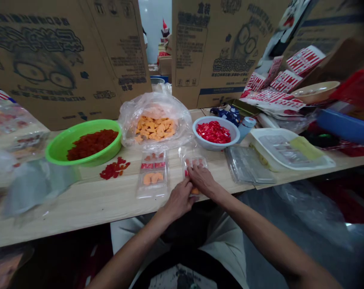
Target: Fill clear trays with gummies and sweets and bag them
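Both my hands rest on a clear plastic tray (193,160) near the wooden table's front edge (110,200). My right hand (202,179) lies flat over it, fingers stretched forward and pressing down. My left hand (178,199) has its fingers curled against the tray's near left corner, beside an orange piece. A second, filled clear tray (152,173) with red, wrapped and orange snacks lies just left of my hands.
A green bowl (61,146) of red candy and loose red pieces (114,169) are on the left. A plastic bag of orange snacks (154,120), a white bowl of red wrapped candies (215,132), stacked empty trays (248,164), a white lid (290,150) and cardboard boxes (64,60) stand behind.
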`<state>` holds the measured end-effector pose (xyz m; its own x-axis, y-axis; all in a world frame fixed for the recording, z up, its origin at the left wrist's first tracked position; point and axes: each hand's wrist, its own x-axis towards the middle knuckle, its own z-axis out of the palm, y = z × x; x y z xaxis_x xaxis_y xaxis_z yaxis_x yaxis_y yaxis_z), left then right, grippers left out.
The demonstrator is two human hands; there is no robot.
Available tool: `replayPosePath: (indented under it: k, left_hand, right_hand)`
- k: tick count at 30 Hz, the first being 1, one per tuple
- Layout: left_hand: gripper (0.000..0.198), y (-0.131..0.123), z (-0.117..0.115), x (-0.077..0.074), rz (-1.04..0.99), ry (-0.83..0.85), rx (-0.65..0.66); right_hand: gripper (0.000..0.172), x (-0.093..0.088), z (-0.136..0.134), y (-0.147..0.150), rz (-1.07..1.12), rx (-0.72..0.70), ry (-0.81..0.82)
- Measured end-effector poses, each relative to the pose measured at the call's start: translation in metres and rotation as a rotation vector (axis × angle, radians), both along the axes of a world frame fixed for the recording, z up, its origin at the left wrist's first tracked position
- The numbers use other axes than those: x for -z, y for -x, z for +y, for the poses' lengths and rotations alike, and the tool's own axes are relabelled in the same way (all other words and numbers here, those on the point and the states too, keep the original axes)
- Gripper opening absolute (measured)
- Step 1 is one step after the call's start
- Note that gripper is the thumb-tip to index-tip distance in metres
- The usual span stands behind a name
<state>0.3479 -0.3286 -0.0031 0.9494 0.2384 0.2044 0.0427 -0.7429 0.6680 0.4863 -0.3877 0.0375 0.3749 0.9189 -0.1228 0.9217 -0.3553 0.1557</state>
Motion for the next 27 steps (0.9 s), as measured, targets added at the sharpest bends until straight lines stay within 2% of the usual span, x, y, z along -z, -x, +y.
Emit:
replayPosePath:
  k: [2,5,9,11,15,18,20,22,24,27]
  left_hand:
    - [0.041,-0.002,0.001,0.006,-0.104,0.038,-0.076]
    - [0.035,-0.006,0.005,0.016,-0.248,0.048,-0.197]
    - [0.024,-0.006,0.013,0.024,-0.238,-0.034,-0.246]
    - [0.021,-0.004,0.012,0.021,-0.164,-0.071,-0.232]
    - [0.024,0.000,0.002,0.008,-0.053,-0.089,-0.208]
    - [0.028,0.002,-0.009,0.002,-0.018,-0.170,-0.268]
    - [0.028,0.003,-0.013,0.004,-0.050,-0.255,-0.312]
    - [0.030,0.004,-0.016,0.011,-0.106,-0.306,-0.268]
    - [0.031,0.006,-0.016,0.019,-0.131,-0.322,-0.142]
    - [0.032,0.010,-0.015,0.031,-0.137,-0.332,0.012]
  right_hand:
    - [0.033,0.003,-0.003,0.001,0.022,-0.050,-0.007]
    - [0.027,0.007,-0.016,0.009,0.086,-0.159,-0.017]
    - [0.044,0.008,-0.037,0.027,0.143,-0.225,-0.080]
    - [0.049,0.007,-0.045,0.036,0.172,-0.248,-0.125]
    - [0.048,0.003,-0.058,0.045,0.217,-0.284,-0.249]
    - [0.043,0.001,-0.067,0.047,0.263,-0.265,-0.366]
    - [0.038,-0.002,-0.073,0.048,0.300,-0.242,-0.424]
    - [0.033,-0.005,-0.080,0.050,0.340,-0.217,-0.447]
    - [0.030,-0.006,-0.087,0.051,0.395,-0.183,-0.436]
    - [0.025,0.003,-0.096,0.039,0.488,-0.066,-0.433]
